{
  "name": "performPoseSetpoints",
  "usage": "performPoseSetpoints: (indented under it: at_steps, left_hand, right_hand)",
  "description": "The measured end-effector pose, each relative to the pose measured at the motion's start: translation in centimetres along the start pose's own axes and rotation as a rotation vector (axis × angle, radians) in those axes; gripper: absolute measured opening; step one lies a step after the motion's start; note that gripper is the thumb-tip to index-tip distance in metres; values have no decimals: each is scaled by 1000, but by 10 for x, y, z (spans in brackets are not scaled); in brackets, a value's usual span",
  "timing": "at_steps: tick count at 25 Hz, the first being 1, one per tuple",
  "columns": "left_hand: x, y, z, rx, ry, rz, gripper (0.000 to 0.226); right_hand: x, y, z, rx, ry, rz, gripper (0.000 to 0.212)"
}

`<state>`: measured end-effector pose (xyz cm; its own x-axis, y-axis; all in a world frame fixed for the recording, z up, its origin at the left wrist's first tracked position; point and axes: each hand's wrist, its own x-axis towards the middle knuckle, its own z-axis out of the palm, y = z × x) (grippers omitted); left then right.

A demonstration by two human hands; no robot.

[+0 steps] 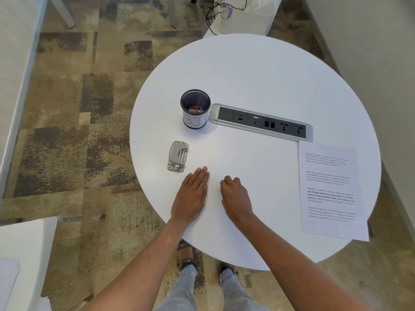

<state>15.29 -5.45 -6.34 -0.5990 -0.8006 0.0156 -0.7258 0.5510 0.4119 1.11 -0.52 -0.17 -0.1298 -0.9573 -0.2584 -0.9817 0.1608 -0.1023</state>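
A person's left grip (190,196) lies flat on the round white table (247,70) in the lower centre of the frame. It is palm down with the fingers straight and close together, released and holding nothing. The right grip (235,198) rests just to the right of it, its fingers curled under at the knuckles. It is clenched, and nothing shows inside it. The two are near each other but apart, with a strip of bare table between them.

The small grey metal hole punch (177,156) lies on the table just above and slightly left of the left grip's fingertips (204,169), near them but not touching, close to the table's left edge. It sits farther from the right grip, up and to the left of it.

Above the punch stands a dark mesh cylindrical pen cup (195,108) with a white paper label round its lower part and small red items at its bottom. Just to the right of the cup, a long grey and silver socket panel (261,122) is set into the table. Below the panel's right end, at the right edge of the table, lie white printed sheets of paper (332,191), well apart from both grips, with a lower corner overhanging the rim.
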Motion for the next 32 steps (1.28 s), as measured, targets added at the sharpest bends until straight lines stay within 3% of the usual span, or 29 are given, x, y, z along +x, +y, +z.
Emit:
performPoseSetpoints:
  at_steps: [7, 10, 12, 15, 18, 24, 32]
  left_hand:
    - [0, -1, 0, -1, 5, 3, 46]
    - [-1, -2, 1, -10, 10, 6, 46]
    - [-1, -2, 1, -12, 11, 15, 46]
    - [0, -3, 1, -18, 18, 14, 45]
    - [-1, -3, 1, -20, 21, 24, 45]
    - [1, -1, 0, -35, 17, 22, 45]
    - [1, -2, 0, -32, -11, 15, 46]
  right_hand:
    - [-9, 2, -1, -21, 103, -41, 42]
    - [1, 13, 1, 71, 119, -32, 33]
    - [20, 28, -2, 254, 130, 154, 17]
    - [48, 51, -24, 663, 224, 464, 23]
    - [67, 58, -57, 943, 250, 538, 24]
    - [105, 27, -117, 1066, 327, 364, 14]
    - [180, -16, -150, 875, 371, 132, 20]
